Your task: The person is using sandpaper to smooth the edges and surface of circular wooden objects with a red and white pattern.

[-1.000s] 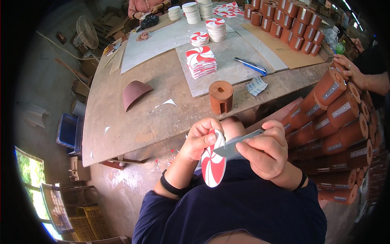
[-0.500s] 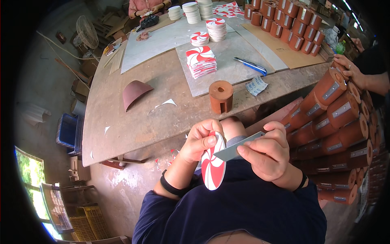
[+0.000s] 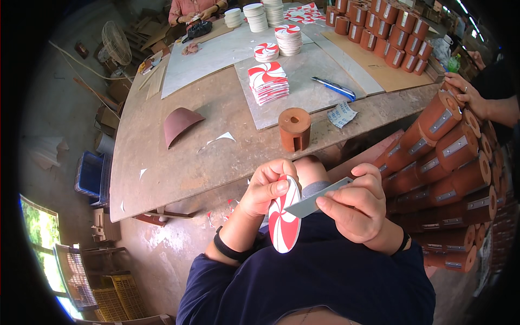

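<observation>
You have two hands in use, each grasping one item. Your left hand [image 3: 269, 187] grips one red-and-white swirl disc [image 3: 284, 230] by its upper edge, thumb on the printed face; the disc stands nearly on edge in front of your chest, short of the table [image 3: 162, 187]. Your right hand [image 3: 357, 211] pinches one flat grey strip [image 3: 311, 205] between thumb and fingers, its end overlapping the disc's face in this view; whether they touch, you cannot tell from here. On the table before you: one slotted brown cylinder [image 3: 295, 130] upright near the edge, one blue-handled knife [image 3: 336, 89], one printed paper piece [image 3: 342, 114] and one curved brown piece [image 3: 182, 124]. Beyond the cylinder stand one stack of swirl-printed squares [image 3: 268, 84], two disc stacks with swirl tops [image 3: 288, 42] and three plain white stacks [image 3: 255, 17]. Brown cylinders form two piles, one on the table [image 3: 398, 38], one at your right [image 3: 447, 173]; overlap prevents an exact count.
</observation>
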A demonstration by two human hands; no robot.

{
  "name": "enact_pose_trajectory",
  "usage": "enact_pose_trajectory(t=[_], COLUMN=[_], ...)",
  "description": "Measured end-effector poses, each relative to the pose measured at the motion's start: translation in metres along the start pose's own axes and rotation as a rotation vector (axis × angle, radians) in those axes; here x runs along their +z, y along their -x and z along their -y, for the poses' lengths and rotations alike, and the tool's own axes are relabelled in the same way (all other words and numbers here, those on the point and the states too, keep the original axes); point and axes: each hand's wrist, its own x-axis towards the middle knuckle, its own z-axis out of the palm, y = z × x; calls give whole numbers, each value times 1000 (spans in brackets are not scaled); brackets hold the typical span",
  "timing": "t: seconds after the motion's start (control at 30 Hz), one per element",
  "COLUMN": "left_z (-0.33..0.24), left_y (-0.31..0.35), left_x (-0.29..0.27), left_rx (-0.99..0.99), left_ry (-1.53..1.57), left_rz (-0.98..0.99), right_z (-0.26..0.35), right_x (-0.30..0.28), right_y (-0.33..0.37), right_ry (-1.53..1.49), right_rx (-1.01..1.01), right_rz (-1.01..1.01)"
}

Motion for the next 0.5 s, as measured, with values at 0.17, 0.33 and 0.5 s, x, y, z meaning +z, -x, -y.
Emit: enact_pose_trajectory(t=[0.17,0.33,0.5], left_z=[-1,-2,-2], left_y=[0,1,1], left_x=[0,0,1], left_rx=[-13,-11,6], left_ry=[-23,-76,-96], left_rz=[-4,-6,-5], right_z=[-1,1,1], right_x=[0,-1,0], right_y=[0,2,1], right_ry=[-6,-44,-47], right_rx=[6,44,51], right_rz=[-5,29,29])
